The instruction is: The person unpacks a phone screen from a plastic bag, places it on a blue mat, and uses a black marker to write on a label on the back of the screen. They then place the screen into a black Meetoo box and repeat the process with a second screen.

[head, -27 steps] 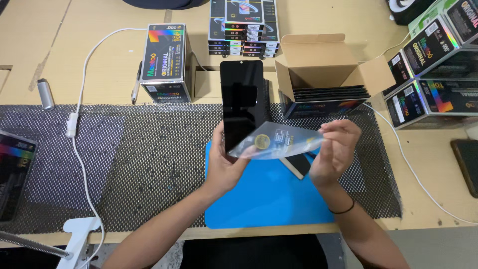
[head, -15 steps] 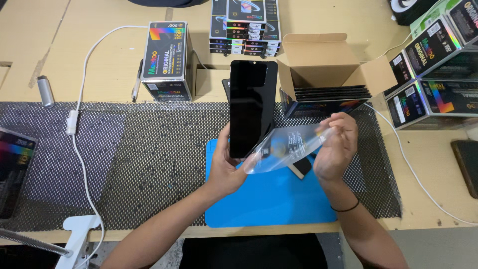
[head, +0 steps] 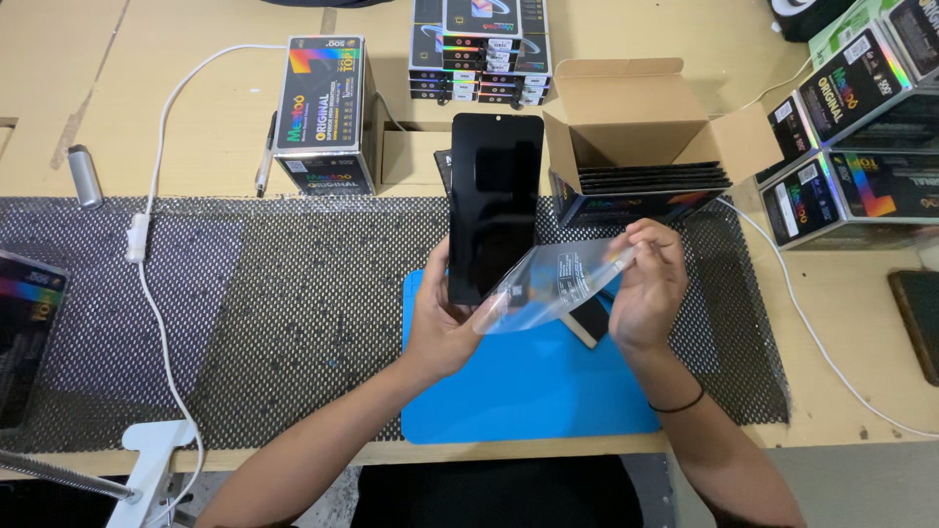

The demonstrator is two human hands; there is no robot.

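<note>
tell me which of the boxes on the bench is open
The plain brown cardboard box just behind the right hand, flaps up, with a stack of dark flat pieces inside. The glossy black rainbow-printed boxes around it are all closed.

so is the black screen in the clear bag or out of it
Out. The black screen stands bare in the left hand; the right hand holds the clear bag beside its lower end.

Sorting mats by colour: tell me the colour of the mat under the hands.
Bright blue mat, seen in the head view.
</note>
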